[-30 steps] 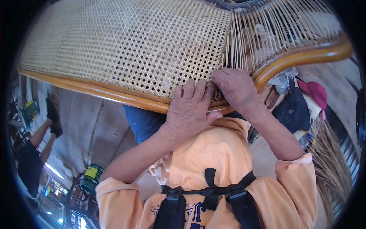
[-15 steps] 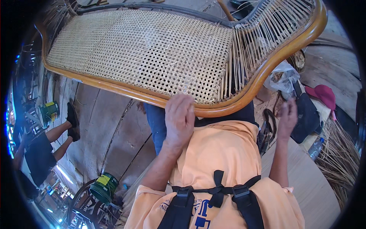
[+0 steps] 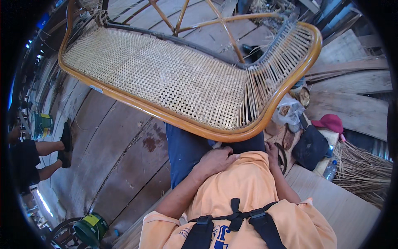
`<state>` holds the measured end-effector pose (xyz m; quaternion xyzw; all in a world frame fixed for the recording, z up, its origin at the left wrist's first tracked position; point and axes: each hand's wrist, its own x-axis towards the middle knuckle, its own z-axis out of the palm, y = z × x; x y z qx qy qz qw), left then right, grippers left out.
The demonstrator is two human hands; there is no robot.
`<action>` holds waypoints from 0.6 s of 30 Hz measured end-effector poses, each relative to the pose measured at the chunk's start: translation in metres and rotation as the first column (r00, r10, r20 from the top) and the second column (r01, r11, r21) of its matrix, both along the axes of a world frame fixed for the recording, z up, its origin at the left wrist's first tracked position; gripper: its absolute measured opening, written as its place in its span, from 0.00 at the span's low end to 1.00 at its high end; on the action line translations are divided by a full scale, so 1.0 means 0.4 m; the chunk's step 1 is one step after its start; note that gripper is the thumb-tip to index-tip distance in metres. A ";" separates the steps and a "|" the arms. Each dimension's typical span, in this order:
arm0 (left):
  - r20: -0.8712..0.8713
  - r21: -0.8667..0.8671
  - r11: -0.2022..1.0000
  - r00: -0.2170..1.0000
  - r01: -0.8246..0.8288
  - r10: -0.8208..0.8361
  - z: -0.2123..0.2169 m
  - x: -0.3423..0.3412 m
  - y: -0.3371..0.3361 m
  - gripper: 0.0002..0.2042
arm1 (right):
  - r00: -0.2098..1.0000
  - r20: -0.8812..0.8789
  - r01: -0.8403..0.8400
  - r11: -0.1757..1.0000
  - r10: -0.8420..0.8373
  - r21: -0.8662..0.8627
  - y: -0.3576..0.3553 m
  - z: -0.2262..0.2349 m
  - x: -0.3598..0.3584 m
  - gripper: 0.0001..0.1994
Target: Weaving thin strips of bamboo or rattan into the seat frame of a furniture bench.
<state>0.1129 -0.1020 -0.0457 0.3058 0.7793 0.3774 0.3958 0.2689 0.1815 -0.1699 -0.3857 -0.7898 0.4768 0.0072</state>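
Observation:
A bent rattan seat frame (image 3: 186, 126) with a woven cane panel (image 3: 166, 76) lies across my knees, its varnished front rail nearest me. At its right end the loose cane strands (image 3: 259, 93) run as open, unwoven lines. Both hands are off the frame. My left hand (image 3: 216, 159) is at the waist, thumb and bent fingers closed at the hem of my orange shirt (image 3: 236, 182). On the other side of the waist, my right hand (image 3: 272, 152) is curled beside the shirt's edge; its fingertips are partly hidden.
A dark pouch (image 3: 310, 145), red cap (image 3: 329, 123), plastic bag (image 3: 289, 110), water bottle (image 3: 330, 170) and cane bundle (image 3: 360, 170) lie to the right. A green bucket (image 3: 90, 228) stands lower left. Another person's legs (image 3: 52, 155) show at the far left.
My left hand has let go of the front rail and drawn back to my waist. My right hand has come in from the right to the shirt. The seat frame appears farther away.

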 end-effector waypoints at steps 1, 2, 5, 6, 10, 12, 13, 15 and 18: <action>0.038 -0.026 1.000 0.999 -0.003 0.004 0.002 0.000 0.002 0.23 | 1.000 -0.020 0.002 1.000 -0.002 -0.011 -0.002 0.002 -0.001 0.13; 0.023 -0.010 1.000 1.000 -0.008 0.008 0.002 -0.001 0.006 0.23 | 0.997 -0.074 -0.016 1.000 0.014 -0.022 0.001 0.001 0.001 0.13; -0.059 -0.089 0.996 0.998 -0.016 0.011 -0.004 0.006 -0.001 0.26 | 0.998 -0.040 -0.038 0.999 0.038 -0.001 -0.018 0.049 -0.023 0.13; -0.085 -0.114 0.993 0.995 0.037 -0.047 -0.004 0.005 0.003 0.27 | 0.998 -0.051 -0.043 0.999 0.044 0.008 -0.003 0.037 -0.019 0.13; 0.003 -0.172 0.976 0.990 0.137 -0.138 0.026 -0.018 -0.001 0.31 | 0.998 -0.057 -0.011 0.998 0.008 -0.057 0.009 0.008 -0.030 0.12; 0.050 -0.163 0.974 0.987 0.160 -0.154 0.042 -0.026 0.000 0.32 | 0.996 -0.089 -0.007 0.997 0.000 -0.083 0.020 -0.015 -0.018 0.12; 0.100 -0.157 0.966 0.977 0.204 -0.190 0.048 -0.028 0.006 0.34 | 0.997 -0.075 -0.025 0.998 0.021 -0.058 0.052 -0.060 0.002 0.12; 0.081 -0.123 0.977 0.983 0.172 -0.162 0.030 -0.018 0.002 0.34 | 0.997 -0.071 -0.041 0.998 0.037 -0.052 0.069 -0.080 0.013 0.13; 0.114 -0.114 0.983 0.985 0.146 -0.133 0.042 -0.023 -0.003 0.34 | 0.998 -0.055 -0.048 0.996 0.044 -0.075 0.063 -0.076 0.018 0.12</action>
